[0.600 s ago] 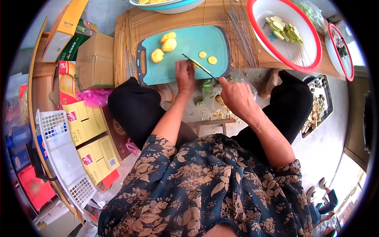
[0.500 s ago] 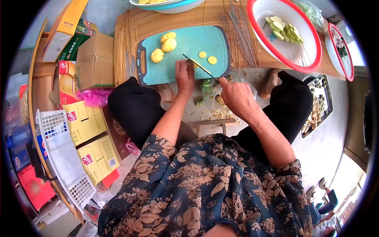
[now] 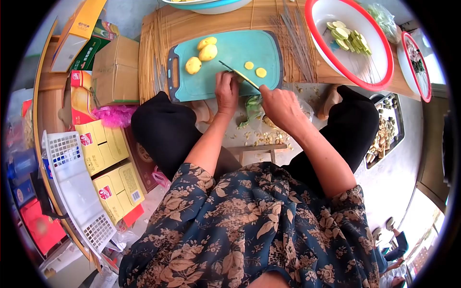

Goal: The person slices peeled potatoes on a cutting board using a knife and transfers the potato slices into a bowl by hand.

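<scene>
Worktop [image 3: 221, 23]: wooden, spreading out beyond the left fingers [image 3: 222, 79] and the right fingers [image 3: 267, 95], and away to both sides of them.
Cutting board [image 3: 235, 47]: teal with a dark edge, on the worktop; its near edge lies beneath the left fingers, most of it beyond them.
Red-rimmed bowl [image 3: 379, 45]: white inside, beyond and to the right of the right fingers, well apart from them.
Thin sticks [image 3: 295, 41]: a loose bundle on the worktop, between the board and the bowl, beyond the right fingers.
Knife [image 3: 240, 76]: slants from the right fingers across the board, its blade just beside the left fingers.
Right fingers: closed firmly around the knife's handle end.
Left fingers: curled and bunched low over the board; whatever is under them is hidden, so their hold cannot be told.
Yellow potatoes [image 3: 193, 65]: three peeled pieces on the board, beyond the left fingers and slightly left.
Green slices [image 3: 355, 42]: heaped in the bowl, far from either hand's fingers.
Yellow slices [image 3: 260, 72]: two rounds lying flat on the board, just beyond the right fingers.
</scene>
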Tool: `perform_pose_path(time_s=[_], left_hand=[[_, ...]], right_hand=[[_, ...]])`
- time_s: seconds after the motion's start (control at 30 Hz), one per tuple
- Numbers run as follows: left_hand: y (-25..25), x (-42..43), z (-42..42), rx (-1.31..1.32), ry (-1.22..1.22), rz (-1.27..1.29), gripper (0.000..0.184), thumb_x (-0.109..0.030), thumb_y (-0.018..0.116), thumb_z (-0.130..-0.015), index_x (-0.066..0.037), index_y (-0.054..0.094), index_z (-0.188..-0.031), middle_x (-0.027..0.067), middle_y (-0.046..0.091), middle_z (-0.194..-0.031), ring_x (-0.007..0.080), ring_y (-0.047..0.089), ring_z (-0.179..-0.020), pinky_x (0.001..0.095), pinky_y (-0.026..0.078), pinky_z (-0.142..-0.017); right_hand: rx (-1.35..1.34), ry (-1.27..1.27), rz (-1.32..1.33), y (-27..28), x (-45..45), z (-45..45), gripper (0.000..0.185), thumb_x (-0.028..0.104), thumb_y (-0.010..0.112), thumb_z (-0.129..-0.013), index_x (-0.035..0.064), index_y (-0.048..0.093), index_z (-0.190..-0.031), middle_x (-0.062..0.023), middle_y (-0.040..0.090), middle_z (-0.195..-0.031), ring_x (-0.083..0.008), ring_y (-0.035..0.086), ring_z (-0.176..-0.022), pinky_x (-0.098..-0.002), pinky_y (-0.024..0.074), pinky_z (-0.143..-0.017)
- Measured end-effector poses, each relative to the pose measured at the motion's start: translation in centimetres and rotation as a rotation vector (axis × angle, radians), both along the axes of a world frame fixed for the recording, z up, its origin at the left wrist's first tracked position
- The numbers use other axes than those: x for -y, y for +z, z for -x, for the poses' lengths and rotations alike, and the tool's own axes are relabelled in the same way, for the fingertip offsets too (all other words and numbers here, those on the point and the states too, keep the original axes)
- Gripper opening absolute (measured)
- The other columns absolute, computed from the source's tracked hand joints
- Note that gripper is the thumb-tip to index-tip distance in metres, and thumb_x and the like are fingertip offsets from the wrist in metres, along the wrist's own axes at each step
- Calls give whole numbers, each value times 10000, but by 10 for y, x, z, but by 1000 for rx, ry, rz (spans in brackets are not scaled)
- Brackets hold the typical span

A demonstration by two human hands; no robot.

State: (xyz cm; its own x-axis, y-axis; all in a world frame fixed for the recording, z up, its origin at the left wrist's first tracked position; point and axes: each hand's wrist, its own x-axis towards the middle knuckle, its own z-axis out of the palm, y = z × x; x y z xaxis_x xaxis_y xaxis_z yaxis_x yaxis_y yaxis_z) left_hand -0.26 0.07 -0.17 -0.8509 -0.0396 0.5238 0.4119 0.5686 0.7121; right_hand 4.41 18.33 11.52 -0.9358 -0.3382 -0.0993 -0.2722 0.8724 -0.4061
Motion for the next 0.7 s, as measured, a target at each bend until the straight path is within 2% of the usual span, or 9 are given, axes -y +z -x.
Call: perform_pose_path(time_s=[0.2, 0.4, 0.5, 0.7], left_hand=[[1, 1, -1, 4, -7, -5, 165, 36, 601, -867, -23, 608, -1021, 159, 603, -1028, 354, 589, -947, 415, 499, -792], [1, 3, -2, -19, -14, 15, 180, 44, 580, -866, -23, 606, -1031, 155, 595, -1023, 348, 586, -911, 407, 498, -775], [-1, 0, -3, 79, -13, -83, 172, 42, 570, -872, -23, 594, -1030, 147, 594, -1020, 337, 584, -901, 395, 494, -752], [-10, 4, 2, -6, -3, -13, 141, 38, 572, -880, -21, 581, -1008, 134, 598, -1018, 327, 580, -905, 386, 487, -735]], right_hand=[[9, -4, -10, -11, 2, 9, 95, 61, 522, -891, 20, 566, -964, -220, 662, -694, -412, 677, -689, -524, 526, -650], [3, -11, 43, 14, -6, -3, 114, 77, 531, -891, 17, 542, -986, -218, 649, -671, -423, 665, -678, -535, 522, -639], [29, -4, 33, 18, -8, -16, 114, 82, 547, -889, 19, 538, -984, -213, 641, -654, -427, 660, -669, -535, 521, -635], [21, 1, 40, 20, -11, -20, 129, 87, 584, -883, 21, 534, -981, -205, 639, -647, -424, 657, -660, -530, 520, -624]])
